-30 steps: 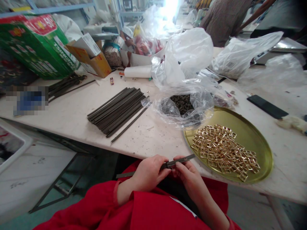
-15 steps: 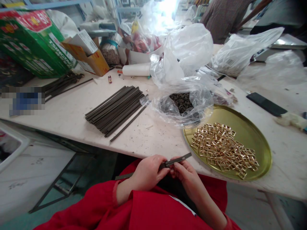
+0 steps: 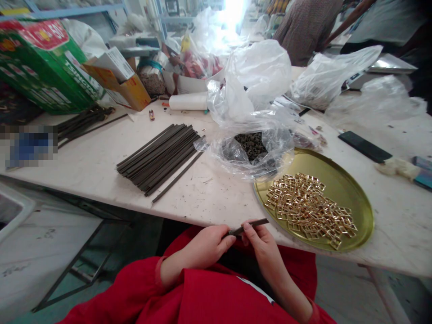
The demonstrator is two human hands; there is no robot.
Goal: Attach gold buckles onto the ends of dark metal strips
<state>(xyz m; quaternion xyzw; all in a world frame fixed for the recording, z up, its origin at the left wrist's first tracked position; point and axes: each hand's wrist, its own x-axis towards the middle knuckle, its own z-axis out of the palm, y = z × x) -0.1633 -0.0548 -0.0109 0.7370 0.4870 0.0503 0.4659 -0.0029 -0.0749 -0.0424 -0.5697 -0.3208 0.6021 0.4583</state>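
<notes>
A dark strap (image 3: pixel 259 222) runs between my two hands over my lap, just off the table's front edge. My left hand (image 3: pixel 211 245) is closed round its left part, near a small dark loop that the fingers partly hide. With thumb on top, my right hand (image 3: pixel 261 240) pinches the strap nearer its free end, which sticks out to the right. On the table lies a stack of similar dark straps (image 3: pixel 158 157), with one strap apart in front of it. A gold round tray (image 3: pixel 362 211) right of my hands holds a pile of gold rectangular buckles (image 3: pixel 310 209).
An open clear plastic bag (image 3: pixel 222 157) with small dark loops (image 3: pixel 251 146) sits behind the tray. Boxes, including a green carton (image 3: pixel 40 67), stand at the back left. A black phone-like slab (image 3: pixel 364 146) lies at the right. Another person (image 3: pixel 303 31) is at the back.
My right thumb has moved onto the strap, covering the part with a slot or buckle that showed before. The left hand has slid slightly left along with a small shift of the view.
</notes>
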